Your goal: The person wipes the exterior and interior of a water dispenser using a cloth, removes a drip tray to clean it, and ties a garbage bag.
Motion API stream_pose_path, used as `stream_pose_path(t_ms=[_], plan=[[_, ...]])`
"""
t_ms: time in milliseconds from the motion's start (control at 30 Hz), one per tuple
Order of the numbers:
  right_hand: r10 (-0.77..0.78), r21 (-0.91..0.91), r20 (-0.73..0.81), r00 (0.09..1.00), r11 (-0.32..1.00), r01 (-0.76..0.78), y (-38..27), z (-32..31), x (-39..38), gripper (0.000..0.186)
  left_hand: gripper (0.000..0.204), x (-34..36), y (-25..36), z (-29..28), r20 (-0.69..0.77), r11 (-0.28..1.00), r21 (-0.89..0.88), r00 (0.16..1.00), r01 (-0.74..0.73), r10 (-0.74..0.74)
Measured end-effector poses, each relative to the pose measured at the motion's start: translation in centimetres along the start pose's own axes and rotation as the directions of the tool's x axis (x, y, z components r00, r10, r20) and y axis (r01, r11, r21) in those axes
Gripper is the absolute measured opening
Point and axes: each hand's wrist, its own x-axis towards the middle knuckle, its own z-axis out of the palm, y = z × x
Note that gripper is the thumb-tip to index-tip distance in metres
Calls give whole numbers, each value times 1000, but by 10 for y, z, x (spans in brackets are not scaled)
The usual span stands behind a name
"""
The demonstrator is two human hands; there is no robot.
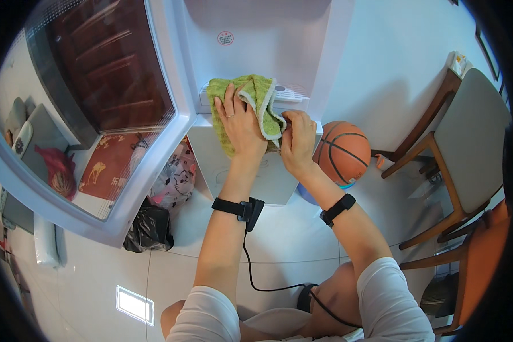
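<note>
A green cloth (222, 132) with a pale edge is bunched over the front ledge of a white water dispenser (256, 34). My left hand (242, 128) grips the cloth from above, its fingers extended over it and a fold rising beside the index finger. On the cloth's right side, my right hand (299, 137) is closed, with curled fingers at the cloth's lower right edge. Part of the slotted drip tray (293, 94) shows behind the cloth. The dispenser's curved glass door (179, 128) stands swung out to the left.
A basketball (345, 153) rests right of the dispenser. Grey-backed chairs (476, 142) stand further right. A black plastic bag (149, 228) and a patterned bag (175, 179) lie on the tiled floor (194, 251) beneath the door. A black cable (262, 289) hangs from my left wrist strap.
</note>
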Motion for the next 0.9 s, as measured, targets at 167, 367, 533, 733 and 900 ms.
stream_pose_path(t_ms=[167, 367, 533, 733, 900], plan=[[49, 58, 7, 999, 997, -50, 0, -2, -1, 31, 43, -12, -23, 4, -241, 964, -258, 962, 64, -128], [37, 60, 13, 999, 997, -38, -1, -4, -3, 32, 43, -32, -23, 9, -391, 878, -470, 870, 93, -301], [45, 58, 21, 999, 997, -47, 1, 0, -6, 28, 39, -38, -17, 12, 222, -45, -963, 689, 265, -690], [45, 341, -2, 999, 939, -42, -1, -9, -2, 34, 25, -48, 11, 4, -51, 993, -116, 998, 18, -24], [-178, 92, 107, 978, 981, 168, -17, -19, -7, 41, 29, -48, 16, 6, 44, 997, -69, 998, -39, 42]])
